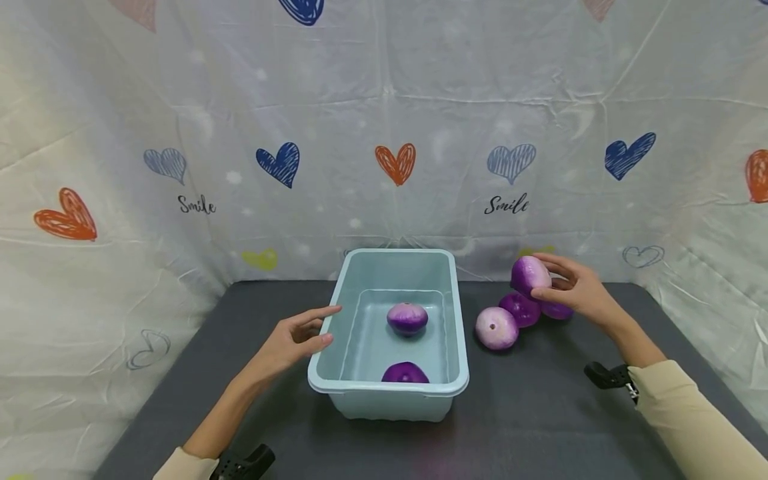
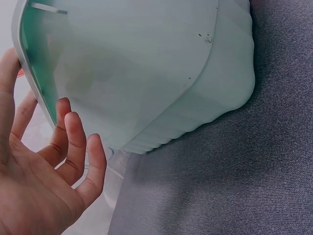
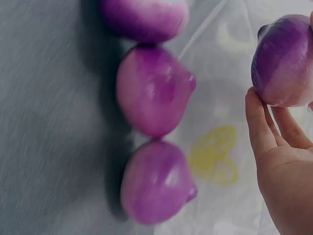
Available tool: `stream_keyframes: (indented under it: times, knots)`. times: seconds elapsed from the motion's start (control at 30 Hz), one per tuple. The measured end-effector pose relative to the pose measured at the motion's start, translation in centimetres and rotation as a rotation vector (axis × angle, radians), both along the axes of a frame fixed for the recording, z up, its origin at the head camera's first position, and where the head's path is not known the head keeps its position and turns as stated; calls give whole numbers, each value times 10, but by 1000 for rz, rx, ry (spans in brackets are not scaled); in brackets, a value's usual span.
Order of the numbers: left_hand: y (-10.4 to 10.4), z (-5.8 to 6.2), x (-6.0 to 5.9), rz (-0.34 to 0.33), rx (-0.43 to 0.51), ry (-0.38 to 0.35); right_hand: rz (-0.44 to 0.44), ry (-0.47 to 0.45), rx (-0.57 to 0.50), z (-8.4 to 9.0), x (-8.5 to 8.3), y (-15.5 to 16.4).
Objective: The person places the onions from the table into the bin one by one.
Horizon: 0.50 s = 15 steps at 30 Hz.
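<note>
A light blue plastic tub [image 1: 348, 313] stands mid-table with two purple onions inside, one in the middle [image 1: 407, 318] and one against the near wall [image 1: 405, 373]. My left hand [image 1: 327, 325] hovers with straight fingers at the tub's left rim; in the left wrist view the fingers [image 2: 73, 142] lie close to the tub's outer wall [image 2: 146, 73]. Whether they touch it is unclear. My right hand [image 1: 561, 283] holds a purple-and-white onion [image 1: 527, 273] lifted above the table, also seen as the held onion [image 3: 286, 61]. Three more onions [image 1: 497, 328] [image 1: 521, 309] [image 1: 558, 310] lie below it.
The dark grey table [image 1: 540, 413] is walled on three sides by a white cloth backdrop [image 1: 384, 133] printed with hearts. In the right wrist view the loose onions [image 3: 154, 90] lie in a row against the cloth. Black wrist straps [image 1: 609, 375] show on both arms.
</note>
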<state>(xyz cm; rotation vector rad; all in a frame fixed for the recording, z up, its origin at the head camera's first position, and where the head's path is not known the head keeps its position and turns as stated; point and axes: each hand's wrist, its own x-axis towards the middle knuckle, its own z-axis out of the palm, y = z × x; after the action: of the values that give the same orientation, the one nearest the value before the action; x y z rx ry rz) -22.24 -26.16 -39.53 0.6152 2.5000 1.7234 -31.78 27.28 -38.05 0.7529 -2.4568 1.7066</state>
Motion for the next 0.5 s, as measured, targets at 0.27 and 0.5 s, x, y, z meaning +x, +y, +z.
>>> stream_keyframes:
  times: [0.27,0.5]
  knots:
    - [0,0,-1,7,-3,-8,36,-17,-49,9,-7,-23]
    - [1,-1,-2,13,-11,-14,47,-30,-67,15,-11,-39]
